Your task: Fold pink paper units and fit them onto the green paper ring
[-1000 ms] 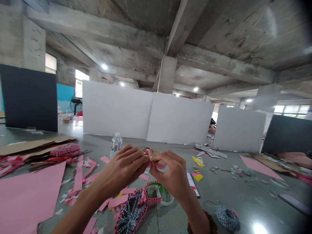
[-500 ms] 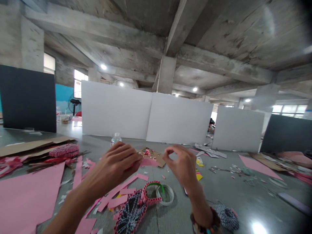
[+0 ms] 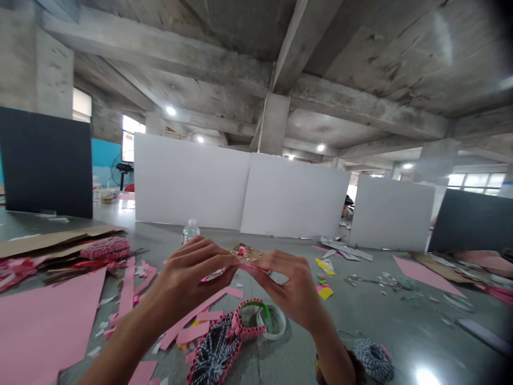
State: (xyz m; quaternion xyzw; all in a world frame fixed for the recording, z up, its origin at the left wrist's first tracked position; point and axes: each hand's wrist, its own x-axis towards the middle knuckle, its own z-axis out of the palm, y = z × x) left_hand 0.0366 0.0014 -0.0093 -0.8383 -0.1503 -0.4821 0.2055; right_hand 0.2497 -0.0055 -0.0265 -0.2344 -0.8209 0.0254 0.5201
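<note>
Two hands (image 3: 188,286) are pinching a thin pink paper strip (image 3: 254,269) almost closed, just above a cardboard scrap (image 3: 246,252); the light, limp strip is needing a hold near its ends.

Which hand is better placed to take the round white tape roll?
Right hand: it is nearly above the round white tape roll; the left hand is farther. Both pinch a pink paper strip.

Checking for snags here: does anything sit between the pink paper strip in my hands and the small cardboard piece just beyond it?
Nothing visible does. The pink paper strip, held between the left hand and right hand, lies right at the near edge of the small cardboard piece.
</note>
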